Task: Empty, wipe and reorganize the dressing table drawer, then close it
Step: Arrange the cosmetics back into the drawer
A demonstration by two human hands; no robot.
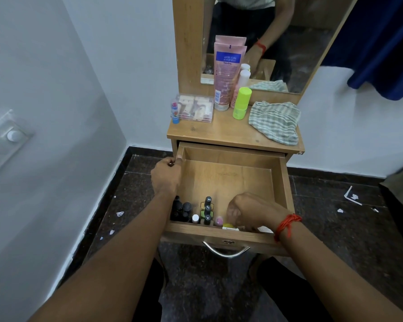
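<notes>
The drawer (228,177) stands pulled far out of the dressing table (219,133), and here is the main risk I see: the person leans both hands on it, so too much weight near the front edge could tip it down or pull it off its runners. The second risk is among the small bottles (184,211) that stand upright in the front left corner of the drawer, tight beside the dark tubes (207,210); a careless move of the wrist could knock them over like a row. The left hand (166,176) is closed around the left wall of the drawer near its back corner, with the fingers curled over the top edge, so it steadies the drawer. The right hand (249,211) is low at the front right corner, bent into a loose fist with the fingers turned down; it seems to pinch or arrange some small thing there, near a yellow item (229,226), but what it holds I cannot tell. The back part of the drawer is bare wood. On the table top the striped cloth (273,122) lies at the right edge, and the pink tube (226,75), the green bottle (241,103) and the clear box (196,108) wait along the back edge, not yet returned
</notes>
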